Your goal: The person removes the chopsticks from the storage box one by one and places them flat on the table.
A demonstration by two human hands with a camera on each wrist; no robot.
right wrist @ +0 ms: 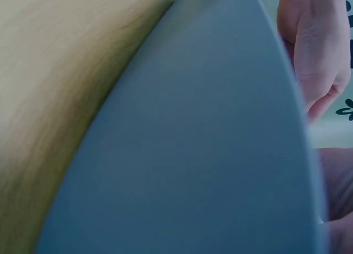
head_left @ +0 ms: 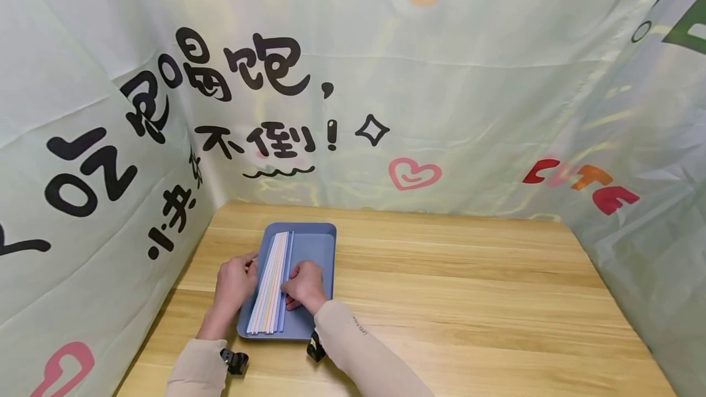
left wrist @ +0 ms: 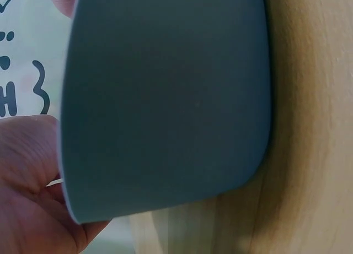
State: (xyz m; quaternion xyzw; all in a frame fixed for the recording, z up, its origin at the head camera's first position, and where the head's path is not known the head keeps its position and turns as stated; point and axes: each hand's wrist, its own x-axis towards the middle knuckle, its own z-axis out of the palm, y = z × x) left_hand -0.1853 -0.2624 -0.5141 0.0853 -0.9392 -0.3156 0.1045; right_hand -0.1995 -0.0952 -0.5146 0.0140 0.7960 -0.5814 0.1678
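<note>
A blue rectangular tray (head_left: 315, 244) lies on the wooden table, and a row of long thin straws (head_left: 270, 280) in white, pink, yellow and blue fills its left half. My left hand (head_left: 236, 277) holds the tray's left rim, thumb side toward the straws. Inside the tray, my right hand (head_left: 305, 283) pinches at a blue straw on the row's right edge; its fingertips are partly hidden. In the left wrist view the tray's outer wall (left wrist: 165, 111) hides the straws and part of the left hand (left wrist: 27, 177). The right wrist view likewise shows mostly tray wall (right wrist: 193, 138).
The wooden table (head_left: 458, 299) stretches to the right of the tray. Printed cloth walls (head_left: 485, 121) with black lettering and pink hearts stand around its left, back and right sides. A small black wrist camera (head_left: 236, 361) sits by the left cuff, another (head_left: 315, 348) by the right.
</note>
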